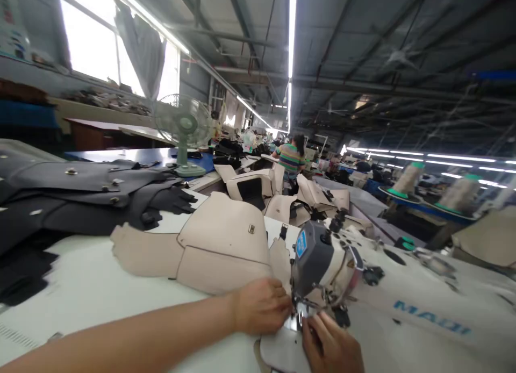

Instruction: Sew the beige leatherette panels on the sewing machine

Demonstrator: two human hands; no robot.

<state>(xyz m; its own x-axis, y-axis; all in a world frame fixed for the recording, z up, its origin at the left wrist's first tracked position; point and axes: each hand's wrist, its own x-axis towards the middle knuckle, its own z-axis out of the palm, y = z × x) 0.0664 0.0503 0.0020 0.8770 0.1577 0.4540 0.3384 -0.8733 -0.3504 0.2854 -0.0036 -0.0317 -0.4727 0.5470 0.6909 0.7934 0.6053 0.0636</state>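
Note:
My left hand (264, 306) is closed, its fingers curled down at the near right edge of a beige bag piece (226, 244), beside the needle area. That piece lies flat on the table, with a flap, dark edging, a small metal fitting and a curved side panel. My right hand (332, 346) has thumb and fingers drawn together at the front of the presser foot (300, 316); what they pinch is hidden. Both hands are under the head of a sewing machine (314, 255). A narrow beige part (281, 260) lies behind the left hand's fingertips.
Dark grey pieces with metal fittings (92, 185) are heaped on the left of the white table (100, 287). More beige bag parts (258, 182) lie behind. A green fan (185, 126) stands at back left, thread cones (409, 179) at right. A person (292, 155) sits farther off.

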